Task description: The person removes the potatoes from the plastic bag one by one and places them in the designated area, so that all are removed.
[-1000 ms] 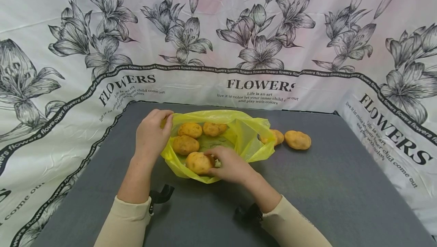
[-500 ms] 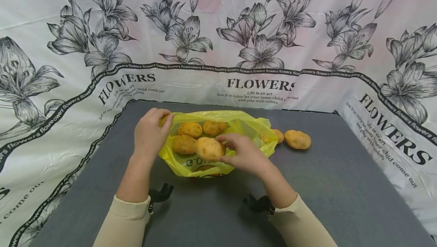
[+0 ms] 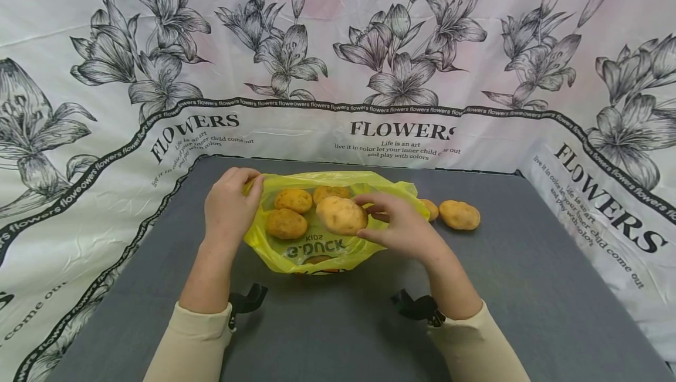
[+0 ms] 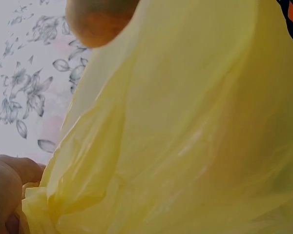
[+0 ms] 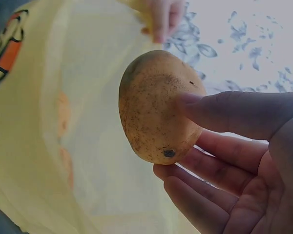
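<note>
My right hand (image 3: 398,226) holds a potato (image 3: 342,216) between thumb and fingers, over the open mouth of a yellow plastic bag (image 3: 274,259). The right wrist view shows this potato (image 5: 158,107) close up, speckled, with a dark spot near its lower end. My left hand (image 3: 231,200) pinches the bag's left rim; in the left wrist view its fingers (image 4: 19,168) grip the gathered plastic (image 4: 73,190). Inside the bag lie several potatoes, among them one at the lower left (image 3: 286,224) and one above it (image 3: 293,200). Printed letters show on the bag's inner side.
Right of the bag a potato (image 3: 460,215) lies on the dark grey tabletop (image 3: 517,288). Another potato (image 3: 430,209) beside it is partly hidden by the bag. A white flower-printed cloth (image 3: 301,129) rises behind the table and along its sides.
My right hand has lifted the potato from the bag's near side and carried it up and to the right, uncovering the printed letters. The left hand stays at the rim.
</note>
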### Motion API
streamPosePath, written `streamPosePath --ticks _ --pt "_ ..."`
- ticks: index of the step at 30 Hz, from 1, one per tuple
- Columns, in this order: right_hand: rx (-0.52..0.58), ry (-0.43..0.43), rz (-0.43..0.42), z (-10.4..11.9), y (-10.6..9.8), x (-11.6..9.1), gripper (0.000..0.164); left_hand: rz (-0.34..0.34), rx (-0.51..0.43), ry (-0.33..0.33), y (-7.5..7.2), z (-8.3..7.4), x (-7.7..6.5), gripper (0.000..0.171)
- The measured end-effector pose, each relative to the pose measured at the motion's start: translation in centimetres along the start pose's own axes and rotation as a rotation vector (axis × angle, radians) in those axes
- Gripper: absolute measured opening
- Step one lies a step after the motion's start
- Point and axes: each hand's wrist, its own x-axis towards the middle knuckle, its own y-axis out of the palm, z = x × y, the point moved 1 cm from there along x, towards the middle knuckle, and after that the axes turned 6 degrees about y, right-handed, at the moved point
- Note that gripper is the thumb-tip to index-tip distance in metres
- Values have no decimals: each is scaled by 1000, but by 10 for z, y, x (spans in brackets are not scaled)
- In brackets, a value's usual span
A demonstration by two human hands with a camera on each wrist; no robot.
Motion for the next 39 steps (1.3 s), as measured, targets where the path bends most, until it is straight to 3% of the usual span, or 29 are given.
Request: streamPosePath --ticks 20,32,39 --pt "23 54 -125 -8 -58 -26 51 1 -7 -23 -1 2 0 15" --pt "-52 166 -231 -18 -91 -44 53 -9 -6 -16 -1 2 0 15" --pt "-51 211 -282 -29 -102 -50 54 -2 8 -50 -3 4 0 15"
